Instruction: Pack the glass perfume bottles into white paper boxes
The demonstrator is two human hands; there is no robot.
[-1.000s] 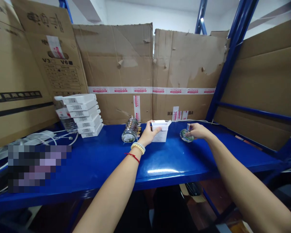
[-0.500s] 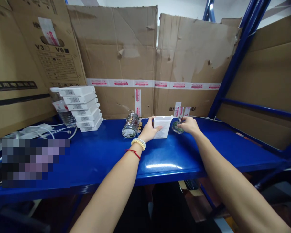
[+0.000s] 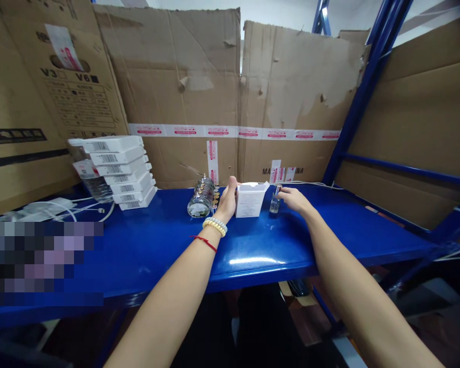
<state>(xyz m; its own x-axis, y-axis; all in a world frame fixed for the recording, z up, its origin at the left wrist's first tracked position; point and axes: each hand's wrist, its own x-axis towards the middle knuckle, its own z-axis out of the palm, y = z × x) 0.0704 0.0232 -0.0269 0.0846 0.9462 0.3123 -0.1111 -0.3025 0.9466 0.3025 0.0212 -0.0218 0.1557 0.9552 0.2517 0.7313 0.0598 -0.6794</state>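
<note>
A small white carton stands upright on the blue shelf with its top flap open. My left hand grips the carton's left side. My right hand holds a small clear glass bottle with a silver top, standing just right of the carton. A row of similar glass bottles lies on its side to the left of my left hand.
A stack of several white barcoded boxes sits at the left with a plastic bottle behind it and white cables beside it. Brown cardboard lines the back and sides. A blue upright post rises at the right.
My right hand has brought the small bottle leftward from the shelf's right part up beside the carton and stood it upright. My left hand kept hold of the carton.
</note>
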